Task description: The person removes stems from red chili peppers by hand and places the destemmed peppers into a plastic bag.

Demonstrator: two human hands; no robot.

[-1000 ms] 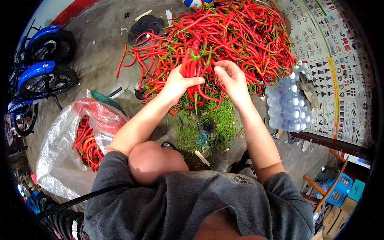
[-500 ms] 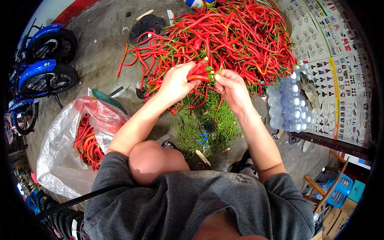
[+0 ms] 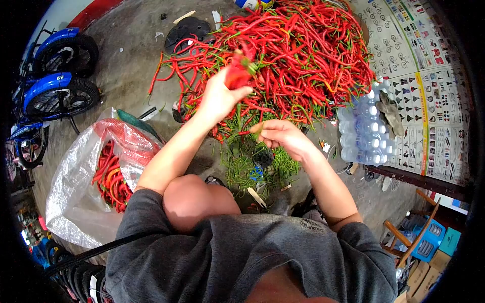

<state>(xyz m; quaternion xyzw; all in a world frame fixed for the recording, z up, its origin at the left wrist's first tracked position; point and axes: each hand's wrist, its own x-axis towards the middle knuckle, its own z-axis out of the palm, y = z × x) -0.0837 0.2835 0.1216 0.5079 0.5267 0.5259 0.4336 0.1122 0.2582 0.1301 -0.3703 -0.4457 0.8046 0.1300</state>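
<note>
My left hand (image 3: pixel 218 98) is closed around a small bunch of red chili peppers (image 3: pixel 237 76), their green stem ends blurred by motion. Below it and to the right, my right hand (image 3: pixel 284 138) has thumb and fingers pinched together. A blurred green stem (image 3: pixel 259 132) shows at its fingertips, above a heap of loose green stems (image 3: pixel 283 169) on the floor. Beyond both hands spreads a big pile of long red chili peppers (image 3: pixel 303 55).
A clear plastic bag (image 3: pixel 70 197) with red peppers inside stands at the left. Blue bicycles (image 3: pixel 63 93) are behind it. To the right are wrapped water bottles (image 3: pixel 365 134) with gloves (image 3: pixel 389 116) on top, and a printed poster board (image 3: pixel 404 76). A wooden chair (image 3: pixel 417 235) stands lower right.
My hands have drawn apart. The left, with its peppers, has shifted slightly up and left; the right has left the bunch and dropped down over the green stems.
</note>
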